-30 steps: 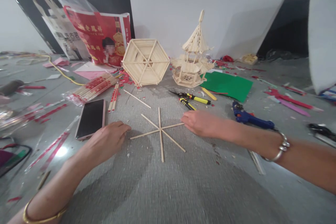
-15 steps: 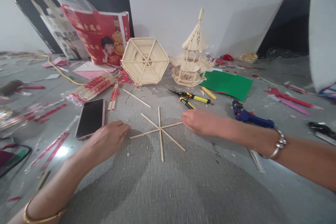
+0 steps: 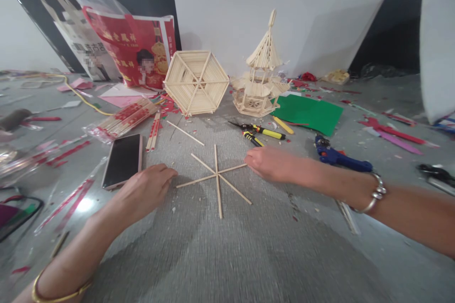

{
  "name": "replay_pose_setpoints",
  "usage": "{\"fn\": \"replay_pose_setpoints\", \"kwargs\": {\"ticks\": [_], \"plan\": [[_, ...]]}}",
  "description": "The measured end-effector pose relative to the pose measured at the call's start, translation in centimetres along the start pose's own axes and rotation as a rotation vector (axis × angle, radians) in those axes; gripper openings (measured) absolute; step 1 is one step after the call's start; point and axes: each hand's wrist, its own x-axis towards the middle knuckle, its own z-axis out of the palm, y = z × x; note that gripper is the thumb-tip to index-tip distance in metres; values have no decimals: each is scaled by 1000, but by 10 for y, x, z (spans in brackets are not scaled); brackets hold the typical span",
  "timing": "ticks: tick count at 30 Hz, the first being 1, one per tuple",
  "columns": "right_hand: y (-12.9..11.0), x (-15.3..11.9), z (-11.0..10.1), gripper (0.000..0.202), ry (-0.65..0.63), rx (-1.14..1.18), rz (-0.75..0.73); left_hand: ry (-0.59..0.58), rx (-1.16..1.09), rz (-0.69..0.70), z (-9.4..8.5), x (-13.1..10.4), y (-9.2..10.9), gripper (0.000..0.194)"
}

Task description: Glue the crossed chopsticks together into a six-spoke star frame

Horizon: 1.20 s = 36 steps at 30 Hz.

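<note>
While three sticks [image 3: 216, 179] are laid crossed in a six-armed star on the grey table [image 3: 227, 255], the left hand [image 3: 145, 189] is rested palm down at the left tip of the flattest stick, and the right hand [image 3: 267, 163] is set at the same stick's right tip. Neither grip is clamped on anything: the fingers of both hands are curled loosely, and the stick ends are only touched or nearly touched; which of the two cannot be told from this view. Compared with a second ago, almost nothing is changed: both hands are kept at the two tips, the right one is drawn a shade nearer the body, and the star is found where it was, flat and whole. From that it is judged that the cross is being steadied or trued rather than lifted.

A phone [image 3: 122, 160] is lain just beside the left hand, dark screen up. A loose stick [image 3: 185, 133] is seen beyond the star, and cutters [image 3: 256, 132] with yellow handles near the right hand. A blue glue gun [image 3: 339, 160] is placed behind the right wrist. Further back a hexagon panel [image 3: 196, 82] is propped upright, a stick pagoda [image 3: 261, 73] is stood beside it, and green paper [image 3: 308, 113] is spread to its right
</note>
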Motion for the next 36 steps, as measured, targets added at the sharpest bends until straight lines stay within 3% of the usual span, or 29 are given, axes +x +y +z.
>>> {"fn": "replay_pose_setpoints", "kwargs": {"ticks": [9, 18, 25, 36], "plan": [[-4, -8, -2, 23, 65, 89, 81, -23, -14, -23, -3, 1, 3, 37], [-48, -24, -14, 17, 40, 406, 138, 8, -14, 2, -3, 1, 3, 36], [-57, -32, -18, 15, -68, 437, 208, -10, -6, -8, -2, 0, 3, 36], [-65, -34, -11, 18, -78, 367, 224, 22, -1, 27, 1, 0, 0, 34]]}}
